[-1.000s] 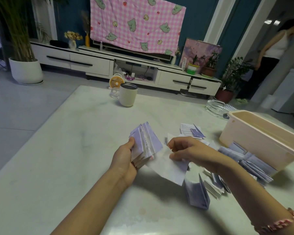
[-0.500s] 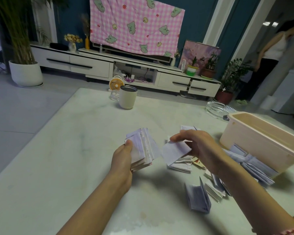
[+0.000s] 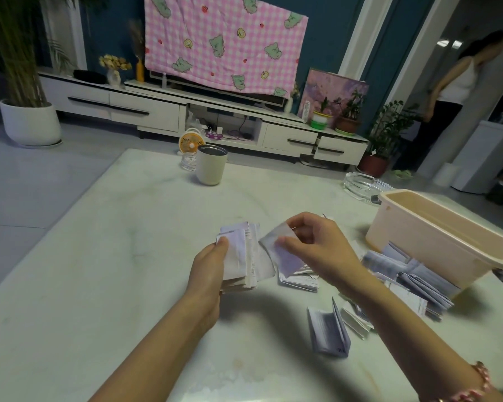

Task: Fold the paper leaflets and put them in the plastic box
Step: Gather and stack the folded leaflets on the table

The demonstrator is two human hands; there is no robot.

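My left hand grips a stack of folded leaflets just above the middle of the white table. Right beside it, my right hand pinches a single folded leaflet between thumb and fingers, its edge nearly touching the stack. Under that hand a small pile of leaflets lies flat. The beige plastic box stands at the right with its top open. Several more leaflets lean against the box's near side, and one half-open leaflet stands by my right forearm.
A cream cup and a small glass dish stand at the table's far edge. A glass ashtray sits behind the box. Beyond the table are a TV cabinet, potted plants and a person in the doorway at right.
My right hand lifted a sheet, folded it smaller and brought it up beside the stack. My left hand kept hold of the stack and tilted it flatter.
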